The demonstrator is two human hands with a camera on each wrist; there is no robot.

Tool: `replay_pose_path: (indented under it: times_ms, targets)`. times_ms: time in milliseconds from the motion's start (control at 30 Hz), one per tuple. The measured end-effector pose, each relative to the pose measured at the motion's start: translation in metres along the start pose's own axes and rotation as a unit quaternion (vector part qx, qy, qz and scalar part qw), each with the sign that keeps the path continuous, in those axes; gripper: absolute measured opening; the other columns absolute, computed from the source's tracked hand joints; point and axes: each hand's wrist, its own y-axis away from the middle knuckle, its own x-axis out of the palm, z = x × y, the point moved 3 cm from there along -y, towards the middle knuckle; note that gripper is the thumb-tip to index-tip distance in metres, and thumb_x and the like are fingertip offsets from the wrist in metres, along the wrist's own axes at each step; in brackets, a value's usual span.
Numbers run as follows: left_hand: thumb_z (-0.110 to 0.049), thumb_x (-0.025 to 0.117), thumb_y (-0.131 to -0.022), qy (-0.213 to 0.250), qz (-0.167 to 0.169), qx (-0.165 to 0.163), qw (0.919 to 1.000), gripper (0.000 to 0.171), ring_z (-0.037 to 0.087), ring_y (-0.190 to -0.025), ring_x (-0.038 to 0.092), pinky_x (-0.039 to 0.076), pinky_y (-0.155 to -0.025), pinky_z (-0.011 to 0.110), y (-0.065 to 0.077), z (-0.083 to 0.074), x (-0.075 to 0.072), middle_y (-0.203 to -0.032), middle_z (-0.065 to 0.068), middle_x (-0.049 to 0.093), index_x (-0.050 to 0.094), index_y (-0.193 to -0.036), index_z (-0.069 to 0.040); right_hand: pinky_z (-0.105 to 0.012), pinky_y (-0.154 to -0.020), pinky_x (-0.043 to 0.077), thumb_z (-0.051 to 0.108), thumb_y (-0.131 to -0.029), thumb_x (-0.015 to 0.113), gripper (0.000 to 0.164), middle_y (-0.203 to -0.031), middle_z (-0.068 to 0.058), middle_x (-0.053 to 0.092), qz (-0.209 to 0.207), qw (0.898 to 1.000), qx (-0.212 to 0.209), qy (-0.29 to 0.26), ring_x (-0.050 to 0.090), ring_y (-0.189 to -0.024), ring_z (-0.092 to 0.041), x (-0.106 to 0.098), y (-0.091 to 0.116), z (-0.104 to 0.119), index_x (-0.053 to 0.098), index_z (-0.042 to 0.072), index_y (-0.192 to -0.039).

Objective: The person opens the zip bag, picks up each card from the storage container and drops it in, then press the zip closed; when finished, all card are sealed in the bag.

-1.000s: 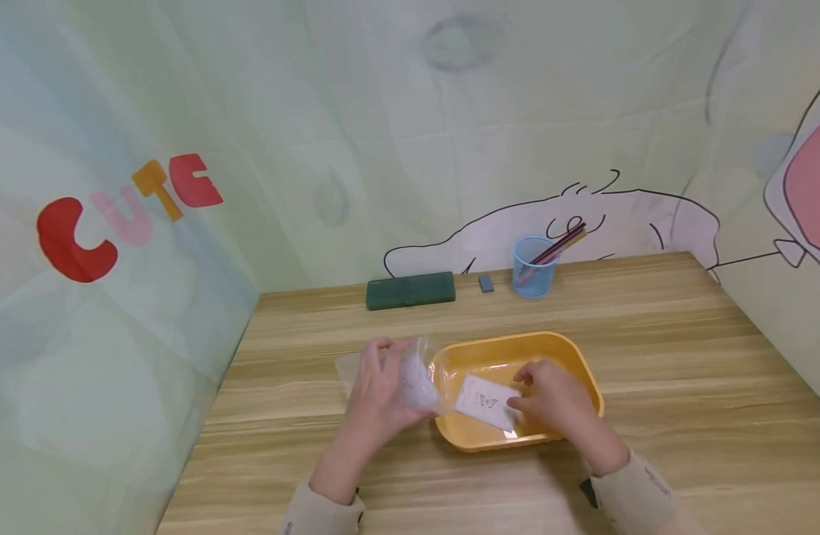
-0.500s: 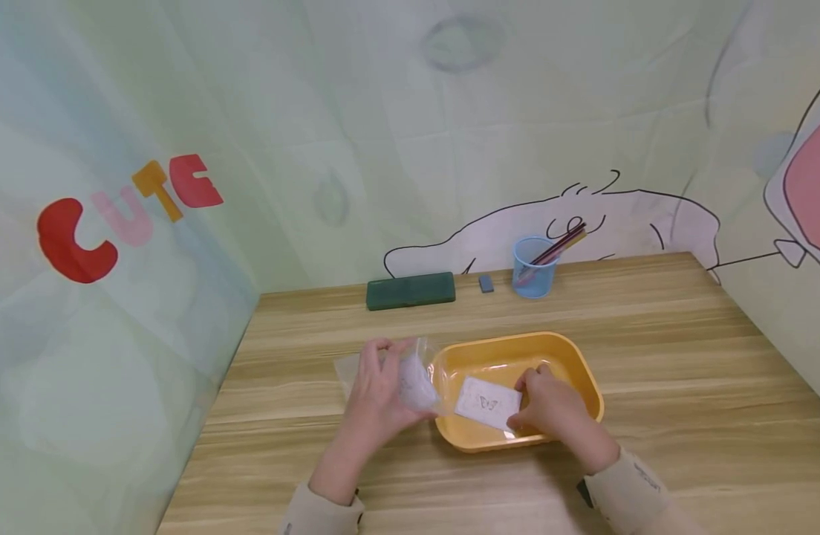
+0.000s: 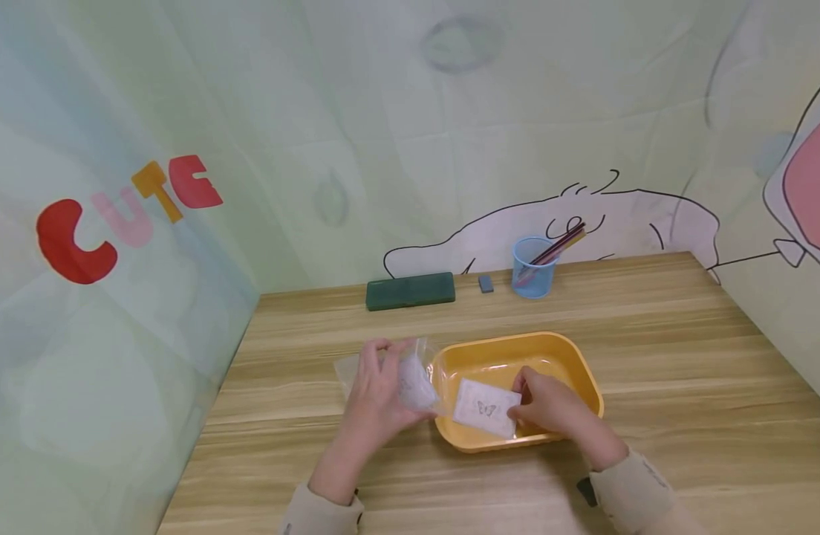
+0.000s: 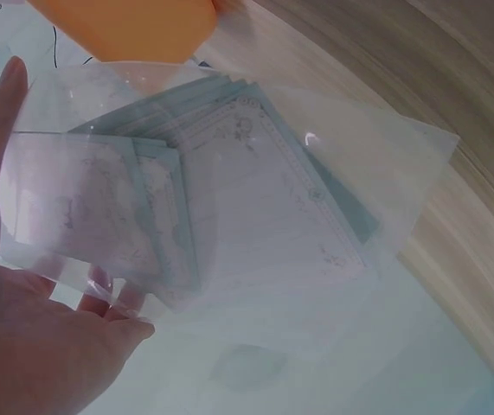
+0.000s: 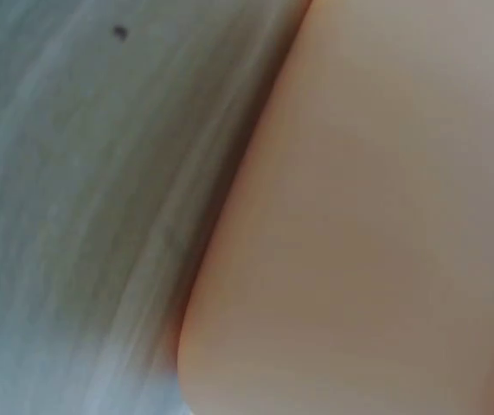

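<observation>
My left hand (image 3: 375, 394) grips a clear plastic bag (image 4: 411, 164) just left of the yellow-orange tray (image 3: 497, 341). Inside the bag, the left wrist view shows several pale printed paper sheets (image 4: 255, 190), large and small. With its thumb and fingertips, my right hand (image 3: 553, 401) pinches the right edge of a small white card (image 3: 473, 394) printed with a butterfly. The card is over the tray, tilted a little; whether it is one card or a thin stack I cannot tell. The right wrist view is blurred, with the tray's side (image 5: 350, 225) but no hand.
Along the back of the wooden table (image 3: 283, 461) stand a dark green flat case (image 3: 411, 291), a small blue-grey block (image 3: 486, 283) and a blue cup (image 3: 532, 279) with several pencils (image 3: 560, 245) leaning in it. Printed curtains enclose the back and sides.
My right hand has closed its fingertips on the card's right edge, and the card has shifted slightly left and towards me. My left hand and the bag have stayed in place.
</observation>
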Motion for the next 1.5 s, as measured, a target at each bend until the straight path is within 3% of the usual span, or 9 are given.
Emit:
replay_pose_path:
  times_ms: [267, 533, 700, 867, 1233, 1500]
  targets:
    - [-0.041, 0.096, -0.043, 0.006, -0.008, 0.006, 0.9999, 0.108, 0.029, -0.111, 0.042, 0.046, -0.091, 0.042, 0.0, 0.0, 0.0, -0.123, 0.015, 0.037, 0.047, -0.134, -0.011, -0.032, -0.061, 0.044, 0.007, -0.084, 0.072, 0.019, -0.076, -0.001, 0.056, -0.05, 0.997, -0.058, -0.02, 0.051, -0.068, -0.018, -0.01, 0.001, 0.004, 0.055, 0.01, -0.092]
    - [-0.04, 0.097, -0.042, 0.007, -0.01, 0.011, 0.9999, 0.108, 0.028, -0.11, 0.041, 0.046, -0.091, 0.042, 0.0, 0.0, 0.001, -0.122, 0.015, 0.037, 0.047, -0.134, -0.011, -0.026, -0.051, 0.04, 0.007, -0.087, 0.07, 0.014, -0.079, -0.001, 0.06, -0.119, 0.988, -0.098, -0.03, 0.044, -0.054, -0.014, -0.026, 0.005, 0.014, 0.06, 0.009, -0.097]
    - [-0.04, 0.097, -0.042, 0.009, -0.016, 0.016, 0.9997, 0.109, 0.029, -0.11, 0.042, 0.046, -0.09, 0.043, 0.0, 0.0, 0.001, -0.122, 0.015, 0.037, 0.047, -0.134, -0.011, -0.026, -0.052, 0.04, 0.01, -0.088, 0.07, 0.013, -0.082, 0.0, 0.062, -0.175, 0.979, -0.103, -0.005, 0.045, -0.056, -0.013, -0.038, 0.01, 0.023, 0.066, 0.011, -0.1]
    - [-0.041, 0.097, -0.042, 0.005, -0.02, 0.028, 0.9994, 0.109, 0.029, -0.109, 0.042, 0.046, -0.089, 0.043, -0.001, -0.001, 0.001, -0.121, 0.015, 0.038, 0.046, -0.134, -0.009, -0.026, -0.05, 0.039, 0.014, -0.089, 0.069, 0.014, -0.082, 0.001, 0.061, -0.209, 0.973, -0.095, -0.015, 0.046, -0.058, -0.015, -0.049, 0.016, 0.03, 0.069, 0.013, -0.104]
    - [-0.041, 0.096, -0.042, 0.002, -0.014, 0.019, 0.9997, 0.108, 0.029, -0.109, 0.043, 0.046, -0.09, 0.043, -0.002, -0.003, 0.0, -0.122, 0.016, 0.038, 0.048, -0.134, -0.01, -0.023, -0.046, 0.039, 0.016, -0.084, 0.076, 0.021, -0.079, 0.004, 0.064, -0.316, 0.939, -0.127, -0.049, 0.049, -0.056, -0.015, -0.072, 0.032, 0.047, 0.068, 0.015, -0.103]
    - [-0.042, 0.096, -0.043, 0.003, -0.014, 0.018, 0.9997, 0.108, 0.03, -0.108, 0.043, 0.046, -0.089, 0.043, -0.003, -0.005, -0.001, -0.122, 0.016, 0.038, 0.048, -0.133, -0.01, -0.021, -0.046, 0.038, 0.019, -0.083, 0.076, 0.015, -0.078, 0.007, 0.065, -0.337, 0.926, -0.137, -0.103, 0.048, -0.056, -0.014, -0.077, 0.04, 0.055, 0.071, 0.015, -0.097]
